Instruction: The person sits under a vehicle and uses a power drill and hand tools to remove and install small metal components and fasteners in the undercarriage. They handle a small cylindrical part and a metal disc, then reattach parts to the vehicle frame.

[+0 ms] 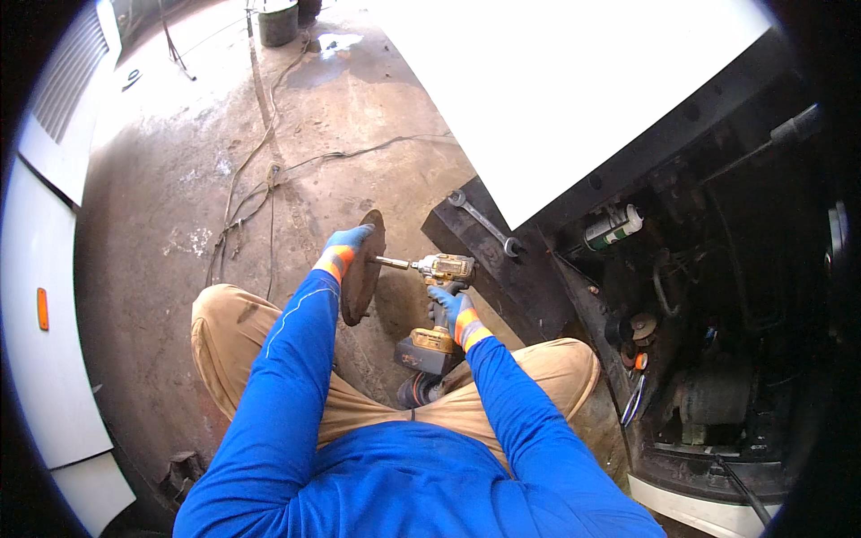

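My left hand [343, 249], in a blue and orange glove, grips the upper edge of a brown, rusty-looking metal disc [362, 285] that stands on edge between my knees. A yellow and black cordless impact wrench [448, 266] is held by its handle in my gloved right hand [456, 312]. From its nose a long socket or extension [393, 263] points left, and its tip meets the face of the disc near the middle. The battery [425, 355] hangs low, above my shoe. Most of my left fingers are hidden behind the disc.
An open-end wrench [484, 222] lies on a dark metal ledge at right. Beyond it are an open dark machinery bay with a canister [615, 228] and a large white panel [538, 99]. Cables [269, 184] cross the concrete floor. A white vehicle side [63, 359] stands left, a bucket [278, 25] far off.
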`<state>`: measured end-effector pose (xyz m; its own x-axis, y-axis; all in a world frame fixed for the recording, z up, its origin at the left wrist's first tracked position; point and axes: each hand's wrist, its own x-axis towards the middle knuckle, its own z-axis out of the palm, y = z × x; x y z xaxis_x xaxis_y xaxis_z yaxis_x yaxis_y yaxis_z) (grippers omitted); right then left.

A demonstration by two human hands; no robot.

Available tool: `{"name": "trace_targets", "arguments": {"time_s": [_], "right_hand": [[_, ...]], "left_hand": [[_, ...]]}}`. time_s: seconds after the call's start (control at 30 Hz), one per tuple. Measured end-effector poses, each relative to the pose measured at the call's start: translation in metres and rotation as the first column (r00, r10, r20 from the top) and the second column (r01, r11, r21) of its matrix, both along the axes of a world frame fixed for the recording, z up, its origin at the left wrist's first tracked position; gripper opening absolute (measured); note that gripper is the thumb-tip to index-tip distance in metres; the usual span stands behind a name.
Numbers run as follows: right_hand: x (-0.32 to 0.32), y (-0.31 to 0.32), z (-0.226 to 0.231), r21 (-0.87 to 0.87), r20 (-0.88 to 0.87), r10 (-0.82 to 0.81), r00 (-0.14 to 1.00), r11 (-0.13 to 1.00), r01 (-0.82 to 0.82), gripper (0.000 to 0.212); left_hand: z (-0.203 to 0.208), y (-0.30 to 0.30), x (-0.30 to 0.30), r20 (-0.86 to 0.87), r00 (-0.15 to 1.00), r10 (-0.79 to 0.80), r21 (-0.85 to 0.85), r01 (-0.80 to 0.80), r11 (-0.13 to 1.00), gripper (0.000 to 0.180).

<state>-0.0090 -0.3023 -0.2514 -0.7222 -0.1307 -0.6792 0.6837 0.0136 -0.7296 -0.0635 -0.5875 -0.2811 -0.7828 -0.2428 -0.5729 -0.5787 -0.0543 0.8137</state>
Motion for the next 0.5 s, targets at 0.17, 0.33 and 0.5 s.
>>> {"name": "trace_targets", "arguments": {"time_s": [0.17, 0.33, 0.5], "right_hand": [[-0.005, -0.003, -0.018, -0.014, 0.011, 0.032, 0.999, 0.999, -0.032, 0.031], [-0.014, 0.002, -0.023, -0.125, 0.102, 0.101, 0.990, 0.988, -0.088, 0.032], [-0.023, 0.000, -0.017, -0.258, 0.160, 0.079, 0.984, 0.965, -0.035, 0.035]], "left_hand": [[-0.021, -0.002, -0.002, 0.017, 0.997, 0.077, -0.048, -0.077, 0.996, 0.049], [-0.006, -0.001, 0.004, 0.024, 0.999, 0.033, -0.098, -0.030, 0.995, 0.059], [-0.004, 0.003, 0.014, 0.034, 0.998, 0.052, -0.018, -0.052, 0.998, 0.064]]}}
